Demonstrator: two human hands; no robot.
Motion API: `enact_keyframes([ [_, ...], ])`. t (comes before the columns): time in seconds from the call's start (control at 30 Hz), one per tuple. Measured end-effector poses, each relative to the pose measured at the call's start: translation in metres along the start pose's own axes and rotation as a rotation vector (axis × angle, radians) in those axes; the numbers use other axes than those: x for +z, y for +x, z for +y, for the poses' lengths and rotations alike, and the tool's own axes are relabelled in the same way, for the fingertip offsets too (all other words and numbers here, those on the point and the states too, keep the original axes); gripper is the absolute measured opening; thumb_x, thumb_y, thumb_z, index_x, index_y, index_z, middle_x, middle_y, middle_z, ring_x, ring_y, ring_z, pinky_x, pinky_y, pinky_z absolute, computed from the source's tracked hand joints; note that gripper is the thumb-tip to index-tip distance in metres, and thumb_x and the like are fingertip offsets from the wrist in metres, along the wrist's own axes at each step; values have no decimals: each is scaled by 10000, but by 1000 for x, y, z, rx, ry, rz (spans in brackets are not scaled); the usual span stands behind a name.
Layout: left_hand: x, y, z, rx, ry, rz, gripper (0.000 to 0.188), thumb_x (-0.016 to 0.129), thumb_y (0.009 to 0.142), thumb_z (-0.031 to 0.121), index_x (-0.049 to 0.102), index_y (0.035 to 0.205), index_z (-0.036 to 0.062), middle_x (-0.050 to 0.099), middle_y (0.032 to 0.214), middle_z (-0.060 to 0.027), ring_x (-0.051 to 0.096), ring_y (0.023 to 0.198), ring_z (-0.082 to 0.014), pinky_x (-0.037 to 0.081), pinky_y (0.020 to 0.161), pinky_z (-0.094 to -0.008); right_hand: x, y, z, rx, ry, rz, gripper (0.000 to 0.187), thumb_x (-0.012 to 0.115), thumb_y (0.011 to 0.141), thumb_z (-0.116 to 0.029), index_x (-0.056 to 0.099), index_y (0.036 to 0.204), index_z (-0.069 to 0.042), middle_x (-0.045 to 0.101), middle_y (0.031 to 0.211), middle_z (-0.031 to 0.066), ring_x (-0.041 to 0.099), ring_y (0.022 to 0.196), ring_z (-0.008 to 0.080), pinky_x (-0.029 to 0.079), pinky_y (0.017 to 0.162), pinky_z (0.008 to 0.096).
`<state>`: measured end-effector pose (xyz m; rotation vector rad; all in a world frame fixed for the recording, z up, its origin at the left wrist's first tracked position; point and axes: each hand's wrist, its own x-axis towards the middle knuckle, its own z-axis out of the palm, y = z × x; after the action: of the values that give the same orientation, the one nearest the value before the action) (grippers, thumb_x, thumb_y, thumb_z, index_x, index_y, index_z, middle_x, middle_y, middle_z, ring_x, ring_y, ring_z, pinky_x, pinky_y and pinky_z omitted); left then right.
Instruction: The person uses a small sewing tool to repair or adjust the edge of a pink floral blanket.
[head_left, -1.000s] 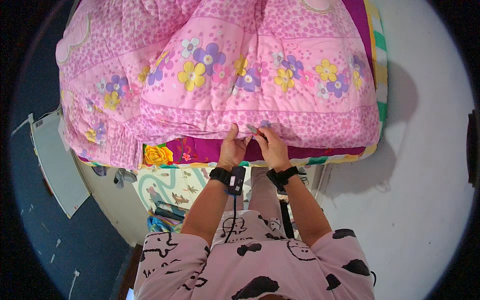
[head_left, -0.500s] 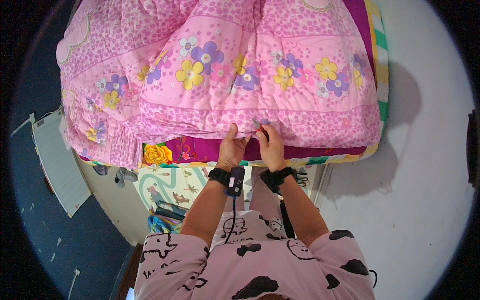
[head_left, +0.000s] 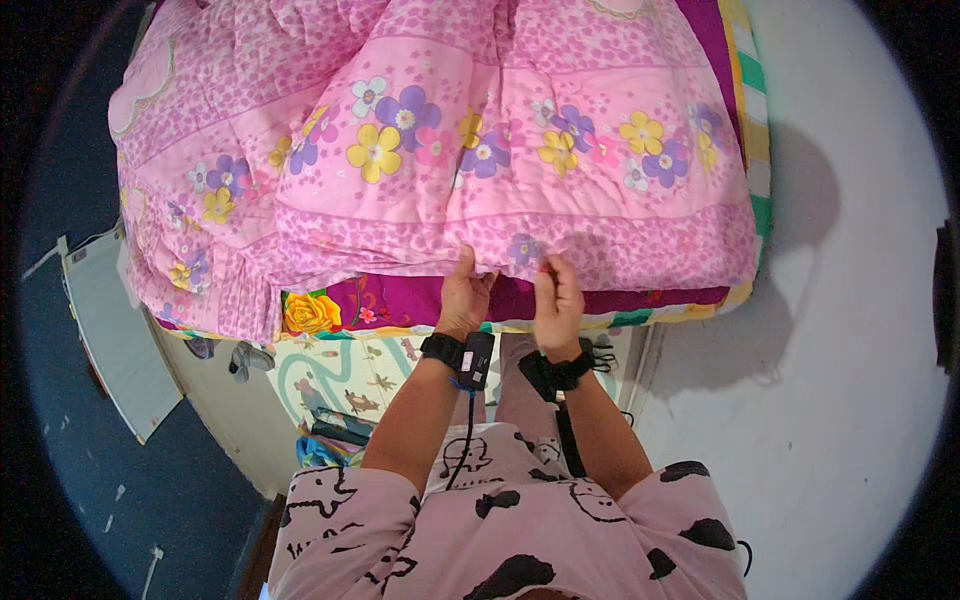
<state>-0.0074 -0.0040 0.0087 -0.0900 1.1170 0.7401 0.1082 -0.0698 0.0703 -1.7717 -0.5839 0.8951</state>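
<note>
At left, a yellow rose [head_left: 312, 313] shows on the magenta sheet [head_left: 410, 300] below the hem of the pink flowered quilt [head_left: 400, 205]. Next, the left hand [head_left: 466, 299] pinches that hem, thumb on top. Rightward, the right hand [head_left: 560, 305] has its fingers curled around a small red thing [head_left: 544, 267], mostly hidden, near the quilt's edge.

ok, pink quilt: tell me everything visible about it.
The pink quilt looks like soft, padded fabric, printed with yellow, purple, white and pink flowers and bands of small darker-pink blotches. It lies rumpled over purple flowered bedding, gathered in folds toward its near left. Its far side runs out of the picture. The left hand grips the near edge, thumb on top; the right hand is at that edge too, contact unclear.
</note>
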Motion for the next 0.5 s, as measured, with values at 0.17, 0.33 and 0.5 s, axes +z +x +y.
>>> enact_keyframes([
  [0.17, -36, 18, 2, -18, 31, 9, 273, 539, 874, 325, 541, 1024, 97, 567, 942, -16, 552, 860, -158, 482, 740, -342, -39, 11, -28, -41, 205, 100, 229, 479, 893, -89, 474, 1095, 18, 508, 905, 29, 459, 795, 92, 397, 734, 227],
  [0.33, -4, -1, -8, -96, 69, -129, 292, 534, 881, 287, 535, 1115, 112, 579, 985, 1, 552, 879, -140, 476, 766, -306, -49, 22, -3, -66, -187, -3, 220, 517, 879, -151, 513, 1048, -10, 574, 805, 86, 528, 703, 150, 427, 636, 283],
  [0.5, 12, 8, -28, -161, 26, -121, 203, 571, 863, 241, 571, 983, 78, 596, 939, -14, 578, 833, -136, 510, 706, -254, -29, 18, 24, 15, -373, -119, 244, 539, 841, -209, 536, 1002, -27, 594, 848, 182, 575, 782, 358, 445, 669, 410],
])
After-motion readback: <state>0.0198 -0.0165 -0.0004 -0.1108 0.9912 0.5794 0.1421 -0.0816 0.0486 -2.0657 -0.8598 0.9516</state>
